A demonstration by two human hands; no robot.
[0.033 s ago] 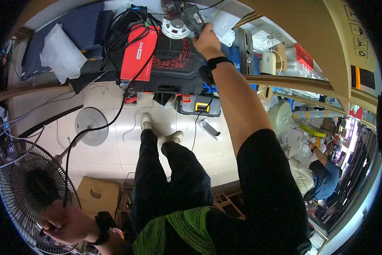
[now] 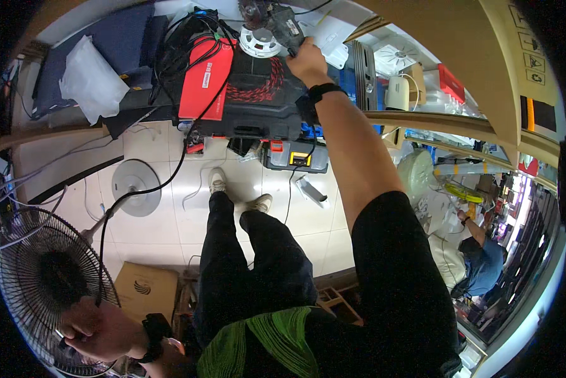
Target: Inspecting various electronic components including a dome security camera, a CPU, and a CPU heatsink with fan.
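A: Any difference between the last picture and this one?

B: Next to none. The right hand (image 2: pixel 308 62) keeps its place, fingers (image 2: pixel 307 43) wrapped round the near end of a dark power tool (image 2: pixel 288 30). I'd judge it a steady hold, with the work no further along.

A: And the left hand (image 2: pixel 97 331)?

B: In front of the fan (image 2: pixel 56 277), its fingers curled and, as far as I can see, closed on a black cord (image 2: pixel 147 190). The cord runs from those fingers up past the floor (image 2: pixel 321 242) to the desk (image 2: pixel 393 119).

A: Which containers are near?

B: Just left of the right fingers, and nearer the body, a black hard case (image 2: pixel 251 129) lies shut on the desk, contents hidden. It bears a flat red box (image 2: pixel 204 82), also shut, and a red-and-black braided cable (image 2: pixel 258 85). A white ring-shaped part (image 2: pixel 259 45) sits beside the tool, left of those fingers.

A: Below?

B: A grey toolbox (image 2: pixel 280 157) on the floor, below the right fingers; I can't tell what's inside. Right of the left fingers, a closed cardboard box (image 2: pixel 144 293), contents unseen.
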